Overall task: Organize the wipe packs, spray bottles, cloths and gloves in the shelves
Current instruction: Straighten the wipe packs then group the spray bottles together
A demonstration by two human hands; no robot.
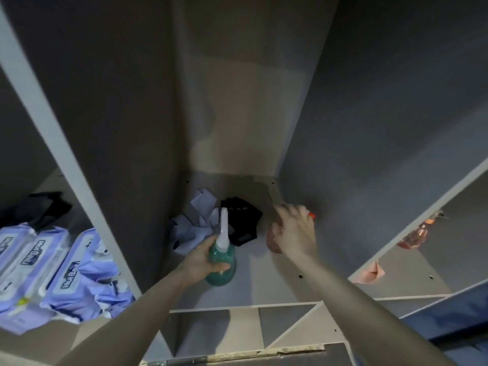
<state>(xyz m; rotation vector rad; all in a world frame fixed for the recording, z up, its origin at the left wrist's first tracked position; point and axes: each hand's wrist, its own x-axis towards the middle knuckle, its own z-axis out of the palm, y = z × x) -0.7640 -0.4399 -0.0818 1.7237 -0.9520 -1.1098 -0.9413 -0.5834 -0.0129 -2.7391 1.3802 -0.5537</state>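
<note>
1. Fingers (220, 266) of the left hand (200, 260) are curled round the fat belly of the green bottle (221, 257). The bottle stands up straight on the middle shelf (264, 283), with its white nozzle (224, 228) pointing up.
2. Fingers (284, 220) of the right hand (295, 231) are wrapped over the top of the pink bottle (272, 241). It sits close to the right wall, and its orange tip (312, 215) pokes out past the knuckles.
3. My guess is that both bottles are being set down side by side. Keep each one straight up so it does not tip.
4. Just behind the left fingers lie the black gloves (241, 220) and a crumpled white cloth (192, 225). Do not push the green bottle back into them. Leave a gap so the bottle stands on bare shelf.
5. Slide the pink bottle toward the right wall, but stop before it bumps. The hand hides most of it, so feel that the bottom is flat before letting go.
6. Let go of one bottle first, then the other. Open the fingers slowly and lift the hand straight up, so the nozzle is not knocked.
7. Far off to the left of the left fingers, the wipe packs (52, 268) stand in their own space. To the right of the right fingers, another pink bottle (414, 235) and a pink cloth (368, 273) sit in the next space.
</note>
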